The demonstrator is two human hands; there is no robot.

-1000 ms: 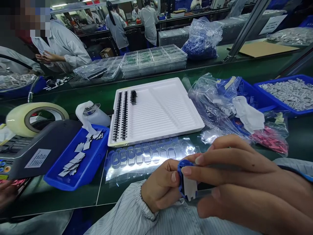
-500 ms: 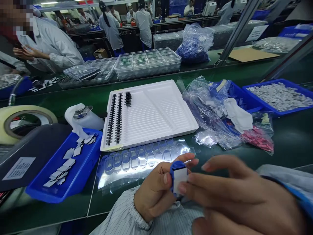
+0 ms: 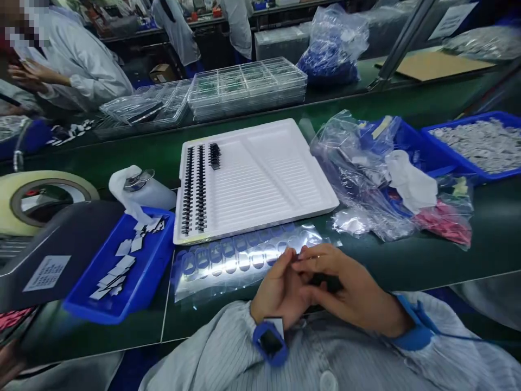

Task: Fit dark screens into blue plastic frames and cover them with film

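My left hand [image 3: 280,288] is cupped, with its thumb raised and its fingers curled against those of my right hand [image 3: 352,285]. The fingertips of both hands meet over the front edge of the bench; anything small between them is hidden. A gap shows between my right thumb and bent fingers. A blue watch-shaped case [image 3: 271,343] with a dark window sits at my left cuff, outside the fingers. Behind its upper edge shows a white square piece [image 3: 277,326]. Just beyond my hands lies a clear sheet [image 3: 228,266] with blue-edged oval shapes.
A white ridged tray [image 3: 260,184] holds black parts in rows at its left. Left of it are a blue bin [image 3: 138,282] of white and black pieces, a white dispenser bottle [image 3: 150,190] and a tape roll [image 3: 16,209]. Plastic bags [image 3: 354,174] and a blue tray [image 3: 459,155] stand right.
The blue case has left my left fingers for the left cuff, now showing its dark window. My right hand has drawn in to meet my left. The view has tilted down.
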